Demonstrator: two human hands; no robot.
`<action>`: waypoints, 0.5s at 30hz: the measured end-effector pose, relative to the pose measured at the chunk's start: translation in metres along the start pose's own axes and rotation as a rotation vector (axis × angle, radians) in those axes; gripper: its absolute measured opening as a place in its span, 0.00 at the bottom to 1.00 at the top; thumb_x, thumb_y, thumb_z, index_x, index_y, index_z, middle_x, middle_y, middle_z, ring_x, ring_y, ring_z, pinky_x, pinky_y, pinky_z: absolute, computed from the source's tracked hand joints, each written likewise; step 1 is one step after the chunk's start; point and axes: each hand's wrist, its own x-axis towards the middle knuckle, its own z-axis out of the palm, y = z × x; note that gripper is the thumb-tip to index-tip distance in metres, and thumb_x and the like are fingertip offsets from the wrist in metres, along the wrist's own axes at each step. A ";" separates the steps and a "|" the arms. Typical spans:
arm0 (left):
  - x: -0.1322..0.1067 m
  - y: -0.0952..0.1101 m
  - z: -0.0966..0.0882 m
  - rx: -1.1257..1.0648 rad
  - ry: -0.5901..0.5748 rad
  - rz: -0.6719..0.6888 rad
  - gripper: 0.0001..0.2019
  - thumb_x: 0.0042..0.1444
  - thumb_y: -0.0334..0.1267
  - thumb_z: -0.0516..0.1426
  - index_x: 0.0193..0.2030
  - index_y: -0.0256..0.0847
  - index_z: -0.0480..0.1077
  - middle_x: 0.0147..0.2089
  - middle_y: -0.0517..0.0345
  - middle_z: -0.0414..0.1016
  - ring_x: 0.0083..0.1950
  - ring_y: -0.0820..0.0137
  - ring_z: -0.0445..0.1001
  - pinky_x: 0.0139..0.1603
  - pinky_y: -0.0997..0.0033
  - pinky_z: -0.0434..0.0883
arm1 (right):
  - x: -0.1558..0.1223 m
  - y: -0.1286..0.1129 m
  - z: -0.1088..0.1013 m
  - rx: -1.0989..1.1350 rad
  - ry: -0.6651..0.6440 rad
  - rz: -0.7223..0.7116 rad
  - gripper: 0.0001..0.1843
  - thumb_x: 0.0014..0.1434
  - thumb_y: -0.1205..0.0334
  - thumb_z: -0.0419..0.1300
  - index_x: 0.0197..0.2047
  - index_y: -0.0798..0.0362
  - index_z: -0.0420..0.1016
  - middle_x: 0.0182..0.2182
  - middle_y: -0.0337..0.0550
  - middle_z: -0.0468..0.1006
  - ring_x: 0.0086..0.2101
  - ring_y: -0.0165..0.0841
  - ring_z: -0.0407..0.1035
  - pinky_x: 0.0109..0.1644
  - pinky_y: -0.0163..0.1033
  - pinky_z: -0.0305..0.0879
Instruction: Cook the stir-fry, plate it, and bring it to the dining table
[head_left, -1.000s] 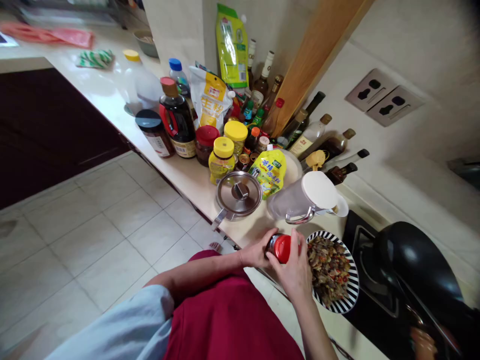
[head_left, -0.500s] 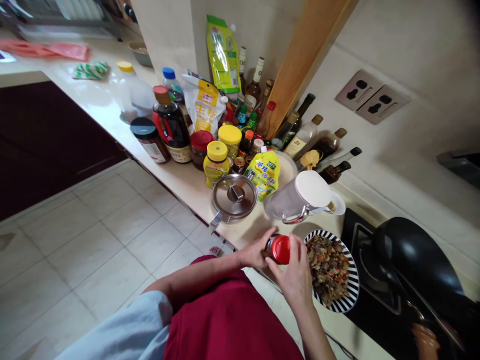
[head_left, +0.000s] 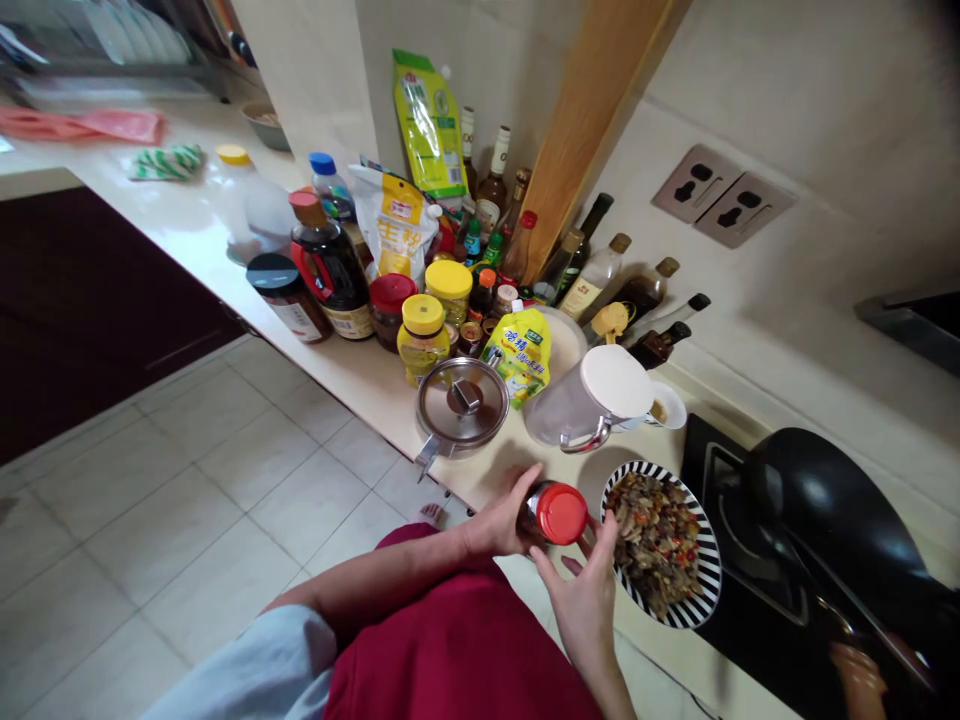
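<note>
My left hand [head_left: 504, 518] is wrapped around the side of a dark glass jar [head_left: 531, 514] with a red screw lid [head_left: 562, 513], held above the counter's front edge. Just right of the jar is my right hand [head_left: 589, 595], its thumb and fingers spread apart around the lid's near side and off its top. Close by on the right, a striped black-and-white dish [head_left: 709, 575] holds cooked, chopped food with red bits. Behind the jar stands a steel lidded pot [head_left: 463, 400] with a short handle.
A plastic pitcher [head_left: 555, 405] with a white lid stands behind the dish. Seasoning bottles, jars and bags, among them a yellow pouch [head_left: 519, 355], crowd the back of the counter. On the right, a black wok [head_left: 832, 500] sits on the stove with a utensil in it.
My right hand has let go of the red lid and moved slightly down, its fingers spreading. The jar, still in my left hand, sits slightly lower in view. The camera has shifted slightly.
</note>
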 end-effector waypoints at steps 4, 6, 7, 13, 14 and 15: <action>-0.007 -0.004 -0.002 -0.038 -0.021 0.002 0.58 0.35 0.41 0.69 0.69 0.39 0.38 0.59 0.39 0.59 0.61 0.51 0.60 0.61 0.50 0.62 | -0.001 0.000 0.006 -0.025 0.003 0.007 0.59 0.47 0.46 0.67 0.69 0.56 0.36 0.63 0.67 0.52 0.56 0.52 0.60 0.50 0.53 0.68; -0.006 -0.006 0.003 0.011 0.009 -0.022 0.55 0.35 0.40 0.68 0.68 0.38 0.43 0.58 0.40 0.60 0.59 0.51 0.62 0.60 0.49 0.62 | 0.002 0.002 0.008 -0.073 0.026 -0.020 0.61 0.45 0.46 0.68 0.69 0.59 0.36 0.64 0.69 0.51 0.59 0.55 0.55 0.57 0.58 0.60; -0.005 -0.006 0.006 0.042 0.020 -0.034 0.54 0.35 0.40 0.68 0.68 0.38 0.45 0.58 0.40 0.60 0.59 0.51 0.61 0.60 0.49 0.62 | 0.003 0.004 0.009 -0.092 0.038 -0.021 0.62 0.44 0.46 0.68 0.69 0.60 0.36 0.64 0.69 0.51 0.60 0.55 0.54 0.59 0.59 0.57; 0.012 0.012 -0.010 0.066 -0.115 0.019 0.54 0.33 0.33 0.67 0.68 0.39 0.46 0.61 0.39 0.55 0.63 0.47 0.55 0.62 0.48 0.59 | 0.009 0.012 0.013 -0.157 0.120 0.005 0.60 0.44 0.44 0.66 0.68 0.62 0.39 0.64 0.69 0.53 0.60 0.54 0.55 0.60 0.55 0.57; 0.014 0.018 -0.018 0.051 -0.094 0.043 0.48 0.37 0.32 0.65 0.67 0.40 0.49 0.61 0.40 0.55 0.64 0.49 0.55 0.62 0.48 0.59 | 0.009 0.013 0.013 -0.166 0.124 0.008 0.59 0.45 0.44 0.66 0.68 0.62 0.39 0.63 0.69 0.54 0.59 0.54 0.56 0.59 0.55 0.57; 0.017 0.026 -0.025 0.034 -0.041 0.068 0.42 0.42 0.30 0.61 0.65 0.42 0.52 0.60 0.42 0.57 0.63 0.52 0.56 0.62 0.49 0.60 | 0.009 0.013 0.014 -0.174 0.124 0.012 0.58 0.45 0.44 0.65 0.68 0.62 0.40 0.63 0.68 0.54 0.59 0.54 0.57 0.59 0.55 0.58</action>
